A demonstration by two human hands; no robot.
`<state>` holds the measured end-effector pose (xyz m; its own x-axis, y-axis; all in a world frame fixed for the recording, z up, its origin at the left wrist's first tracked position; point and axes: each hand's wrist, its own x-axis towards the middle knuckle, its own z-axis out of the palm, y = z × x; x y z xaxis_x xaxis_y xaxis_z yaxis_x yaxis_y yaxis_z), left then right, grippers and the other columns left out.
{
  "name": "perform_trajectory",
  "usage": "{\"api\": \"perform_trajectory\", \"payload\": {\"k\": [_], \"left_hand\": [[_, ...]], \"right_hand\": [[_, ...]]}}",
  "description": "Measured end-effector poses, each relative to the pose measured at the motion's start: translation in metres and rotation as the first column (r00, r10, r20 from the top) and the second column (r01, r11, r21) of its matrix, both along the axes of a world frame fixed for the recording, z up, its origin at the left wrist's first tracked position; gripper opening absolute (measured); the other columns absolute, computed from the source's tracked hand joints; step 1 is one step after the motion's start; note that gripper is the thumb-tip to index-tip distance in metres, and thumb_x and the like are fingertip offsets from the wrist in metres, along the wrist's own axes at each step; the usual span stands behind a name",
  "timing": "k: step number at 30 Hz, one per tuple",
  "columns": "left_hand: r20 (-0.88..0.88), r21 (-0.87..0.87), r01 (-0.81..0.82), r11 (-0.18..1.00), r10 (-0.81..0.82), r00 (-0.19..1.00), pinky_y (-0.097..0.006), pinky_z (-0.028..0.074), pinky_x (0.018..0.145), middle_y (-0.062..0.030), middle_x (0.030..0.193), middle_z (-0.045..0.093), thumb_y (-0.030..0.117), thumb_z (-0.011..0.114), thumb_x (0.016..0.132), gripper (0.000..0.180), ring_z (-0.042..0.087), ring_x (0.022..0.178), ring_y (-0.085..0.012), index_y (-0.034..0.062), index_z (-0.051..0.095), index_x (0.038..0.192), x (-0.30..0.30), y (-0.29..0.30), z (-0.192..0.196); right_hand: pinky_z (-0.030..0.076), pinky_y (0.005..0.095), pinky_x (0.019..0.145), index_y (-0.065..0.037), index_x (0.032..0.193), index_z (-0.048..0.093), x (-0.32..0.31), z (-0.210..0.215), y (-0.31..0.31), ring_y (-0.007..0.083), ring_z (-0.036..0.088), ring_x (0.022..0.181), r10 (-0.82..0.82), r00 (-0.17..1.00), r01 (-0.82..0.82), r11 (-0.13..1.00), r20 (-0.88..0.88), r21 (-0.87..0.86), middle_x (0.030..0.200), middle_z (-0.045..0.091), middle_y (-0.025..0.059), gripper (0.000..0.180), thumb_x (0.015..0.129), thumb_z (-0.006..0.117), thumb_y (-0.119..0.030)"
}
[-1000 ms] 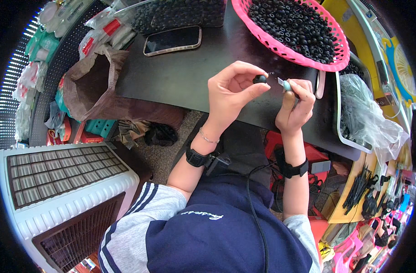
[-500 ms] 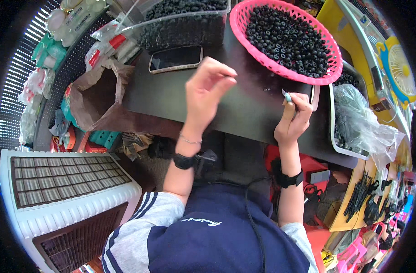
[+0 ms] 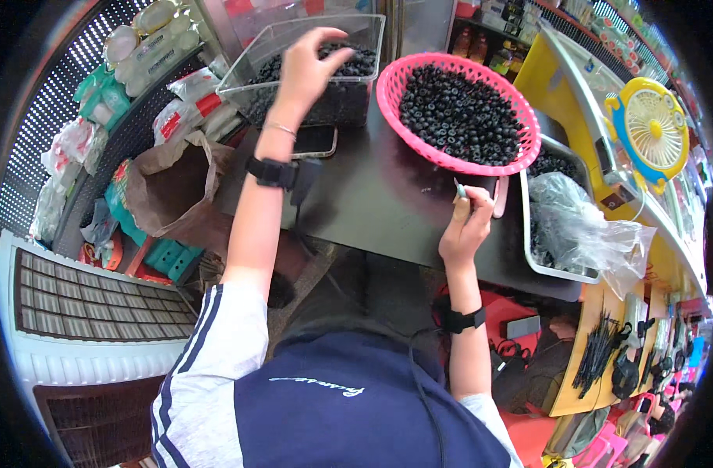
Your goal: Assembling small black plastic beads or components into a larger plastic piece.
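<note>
My left hand (image 3: 308,72) is raised over the clear plastic bin (image 3: 294,25), which holds small black pieces. Its thumb and forefinger are apart, with nothing visible between them. In front of the pink basket (image 3: 381,93), my right hand (image 3: 467,228) is closed in a pinch. A small, thin, pointed tool (image 3: 457,182) sticks up from its fingertips; most of it is hidden, and a bluish-green bit shows by the thumb. Small black ring-shaped pieces (image 3: 461,113) fill the basket.
Behind my left forearm a phone (image 3: 316,140) lies on the dark table (image 3: 356,203). To the right stands a white-rimmed tray (image 3: 563,271) with a clear plastic bag (image 3: 567,210). A brown paper bag (image 3: 157,168) is at the left; a yellow fan (image 3: 654,129) is far right.
My left hand has gone from above the table up and left to the clear bin, its fingers spreading. My right hand keeps its pinch. The whole view has shifted.
</note>
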<state>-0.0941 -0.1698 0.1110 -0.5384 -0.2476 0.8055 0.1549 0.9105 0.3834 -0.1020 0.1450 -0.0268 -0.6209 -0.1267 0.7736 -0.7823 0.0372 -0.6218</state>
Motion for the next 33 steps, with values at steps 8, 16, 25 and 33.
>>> {"api": "perform_trajectory", "payload": {"k": [8,16,25,33], "left_hand": [[0.647,0.060,0.544,0.837,-0.447,0.617,-0.037,0.055,0.071,-0.0144,0.083,0.070,0.003,0.072,0.065,0.027,0.069,0.077,-0.0261,0.0005,0.069,0.092,-0.078,0.109,-0.053],[0.743,-0.134,0.318,0.939,-0.117,0.659,-0.043,0.055,0.074,-0.0232,0.086,0.068,-0.001,0.062,0.068,0.019,0.069,0.084,-0.0359,-0.0002,0.071,0.085,-0.085,0.138,-0.057],[0.408,-0.128,0.301,0.945,-0.227,0.885,-0.043,0.051,0.076,-0.0162,0.083,0.066,-0.005,0.058,0.070,0.017,0.065,0.086,-0.0333,0.0034,0.065,0.083,-0.081,0.141,-0.061],[0.016,-0.151,0.371,0.916,-0.373,0.928,-0.040,0.049,0.085,-0.0128,0.093,0.065,0.006,0.064,0.080,0.014,0.061,0.093,-0.0300,0.0043,0.062,0.094,-0.071,0.145,-0.049]], "right_hand": [[0.044,0.0347,0.074,0.002,0.105,0.049,-0.004,-0.004,0.001,0.0255,0.054,0.080,-0.041,0.998,0.042,0.999,0.054,-0.014,0.093,0.055,0.0149,0.020,0.099,0.047,-0.017],[0.043,0.0305,0.069,0.002,0.106,0.048,0.002,0.007,-0.004,0.0176,0.051,0.075,-0.075,0.997,0.077,0.995,0.032,-0.057,0.088,0.054,0.0105,0.022,0.101,0.045,-0.020],[0.040,0.0277,0.067,0.000,0.108,0.046,0.002,0.009,-0.003,0.0138,0.048,0.073,-0.115,0.992,0.120,0.988,0.054,-0.098,0.083,0.051,0.0072,0.023,0.102,0.042,-0.021],[0.041,0.0273,0.069,0.000,0.107,0.047,0.003,0.010,-0.004,0.0132,0.048,0.075,-0.087,0.993,0.094,0.990,0.075,-0.107,0.086,0.051,0.0065,0.024,0.103,0.042,-0.023]]}}
